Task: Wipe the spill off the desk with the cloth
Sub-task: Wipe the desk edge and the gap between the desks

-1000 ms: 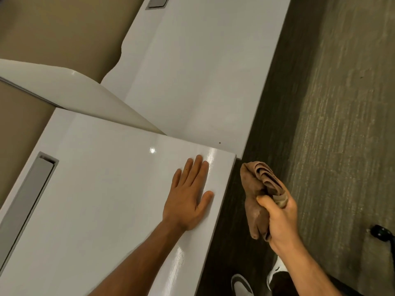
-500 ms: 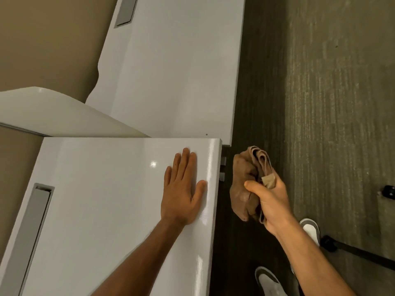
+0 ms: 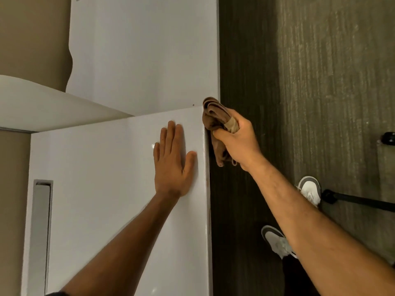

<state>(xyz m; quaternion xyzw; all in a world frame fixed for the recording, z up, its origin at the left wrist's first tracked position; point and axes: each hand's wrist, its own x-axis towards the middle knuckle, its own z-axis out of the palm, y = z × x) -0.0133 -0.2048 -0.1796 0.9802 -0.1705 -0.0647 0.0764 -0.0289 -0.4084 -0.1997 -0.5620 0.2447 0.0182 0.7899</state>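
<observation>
A glossy white desk (image 3: 102, 189) fills the left of the view. My left hand (image 3: 173, 163) lies flat on it near its right edge, fingers straight. My right hand (image 3: 237, 139) grips a bunched brown cloth (image 3: 213, 116) just off the desk's right edge, by the far right corner. The cloth's top touches or nearly touches that corner, and its lower part hangs down beside the edge. I can make out no spill on the shiny surface.
A second white desk (image 3: 145, 52) continues beyond. A curved white panel (image 3: 42, 105) rises at the left. A grey cable slot (image 3: 41, 221) is set in the near desk. My shoes (image 3: 275, 240) stand on the carpet (image 3: 331, 82); a black chair base (image 3: 352, 199) is at the right.
My right hand has brought the cloth up and leftward, from out over the floor to the desk's right edge by the corner. My left hand stays flat on the desk. The view has shifted.
</observation>
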